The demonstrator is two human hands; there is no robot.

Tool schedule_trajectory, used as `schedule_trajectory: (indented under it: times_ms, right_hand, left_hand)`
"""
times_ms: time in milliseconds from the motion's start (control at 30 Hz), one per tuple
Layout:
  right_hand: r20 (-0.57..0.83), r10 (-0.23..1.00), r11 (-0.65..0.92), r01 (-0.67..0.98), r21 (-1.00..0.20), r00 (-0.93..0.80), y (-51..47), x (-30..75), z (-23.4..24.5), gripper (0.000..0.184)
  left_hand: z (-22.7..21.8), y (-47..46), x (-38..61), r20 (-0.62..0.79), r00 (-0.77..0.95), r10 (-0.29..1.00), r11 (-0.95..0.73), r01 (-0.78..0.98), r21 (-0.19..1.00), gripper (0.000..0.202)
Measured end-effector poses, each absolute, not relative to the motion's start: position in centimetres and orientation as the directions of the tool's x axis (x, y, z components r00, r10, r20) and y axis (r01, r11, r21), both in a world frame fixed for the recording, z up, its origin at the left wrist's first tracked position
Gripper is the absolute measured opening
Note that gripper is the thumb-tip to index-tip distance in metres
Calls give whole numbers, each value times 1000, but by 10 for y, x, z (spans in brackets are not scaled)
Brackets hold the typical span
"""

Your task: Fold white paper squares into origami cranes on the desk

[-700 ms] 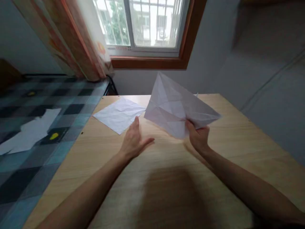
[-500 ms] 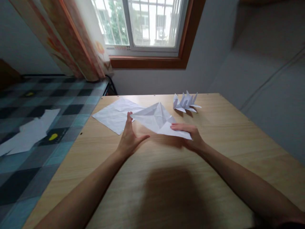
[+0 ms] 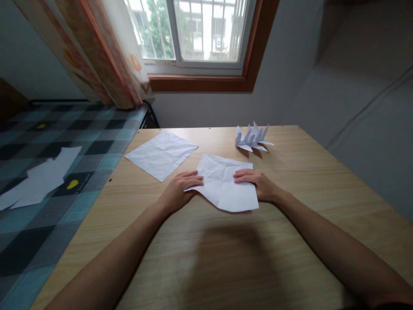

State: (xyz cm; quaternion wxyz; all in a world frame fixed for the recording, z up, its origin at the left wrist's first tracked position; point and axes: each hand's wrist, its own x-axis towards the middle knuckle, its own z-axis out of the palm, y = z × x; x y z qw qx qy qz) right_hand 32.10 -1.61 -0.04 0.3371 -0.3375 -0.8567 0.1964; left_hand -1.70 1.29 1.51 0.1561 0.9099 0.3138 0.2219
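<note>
A creased white sheet of paper [image 3: 226, 185] lies on the wooden table [image 3: 290, 224] in front of me. My left hand [image 3: 179, 189] rests on the table at the sheet's left edge, fingers stretched flat and touching the corner. My right hand [image 3: 258, 183] lies at the sheet's right side, fingers flat on the paper. A second white sheet [image 3: 160, 154] lies further back on the left. Folded white paper figures [image 3: 252, 137] stand at the back of the table.
To the left of the table is a bed with a blue and black checked cover [image 3: 48, 172], with torn white paper [image 3: 38, 176] on it. A window [image 3: 193, 30] and an orange curtain [image 3: 97, 51] are behind. A grey wall [image 3: 364, 107] stands to the right.
The creased sheet, held up in my right hand, has come down flat onto the table. My left hand has moved to its left edge and both hands now lie flat.
</note>
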Motion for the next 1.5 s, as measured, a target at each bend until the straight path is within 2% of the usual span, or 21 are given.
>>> schedule_trajectory:
  times_ms: [133,267,333,433,567,600,667,733,767,800,867,933,1000,1100,1200,1333,1500]
  right_hand:
    - [512,710,704,482,-522,-483,-19,320,6,21]
    - [523,778,624,516,-587,-347,-25,313,12,33]
    - [467,834,550,511,-661,-294,-27,312,10,36]
    - [322,910,413,503,-760,-260,-27,314,4,38]
    - [225,954,298,540,-787,-198,-23,316,1,32]
    - [223,961,276,563,-779,-163,-22,315,2,28]
    - [239,967,241,613,-753,-87,-21,311,4,31]
    - [295,955,234,661,-713,-20,-20,307,3,52]
    - [337,941,247,687,-683,-3,-19,306,3,63]
    - [387,922,275,717,-641,-7,-19,304,2,69]
    - [491,869,353,771,-530,-61,-20,301,2,71]
    - [555,819,430,799,-421,-149,-23,295,4,65]
    - [562,791,490,801,-344,-243,-28,285,7,62]
    - [490,762,589,768,-252,-423,-35,266,10,66]
    - [314,749,655,723,-219,-583,-39,250,7,75]
    - [141,776,630,751,-198,-614,-38,247,2,81]
    - [111,789,614,773,-159,-604,-35,265,2,82]
  left_hand:
    - [20,7,-13,391,655,647,-760,512,400,23]
    - [26,1,-10,442,578,686,-726,585,361,32]
    - [26,-1,-9,455,525,719,-691,615,381,33]
    - [23,-1,-10,410,427,806,-589,656,473,31]
    - [19,0,-11,335,324,885,-461,715,525,21]
    - [19,1,-10,335,305,892,-445,728,522,24]
    - [18,2,-9,379,277,883,-447,744,496,52]
    - [18,2,-7,472,287,834,-497,761,416,75]
    - [17,2,-6,514,310,800,-528,771,356,79]
    - [17,2,-6,538,353,766,-561,776,290,77]
    - [17,1,-4,497,481,722,-626,760,174,63]
    - [18,0,-2,349,619,704,-689,714,124,48]
    - [20,-3,1,189,714,674,-738,662,129,45]
    - [23,-11,8,93,787,609,-790,591,164,46]
    - [25,-17,14,76,822,564,-818,544,186,49]
    - [24,-18,16,8,810,586,-798,576,178,65]
    - [23,-16,14,-54,791,610,-778,610,149,80]
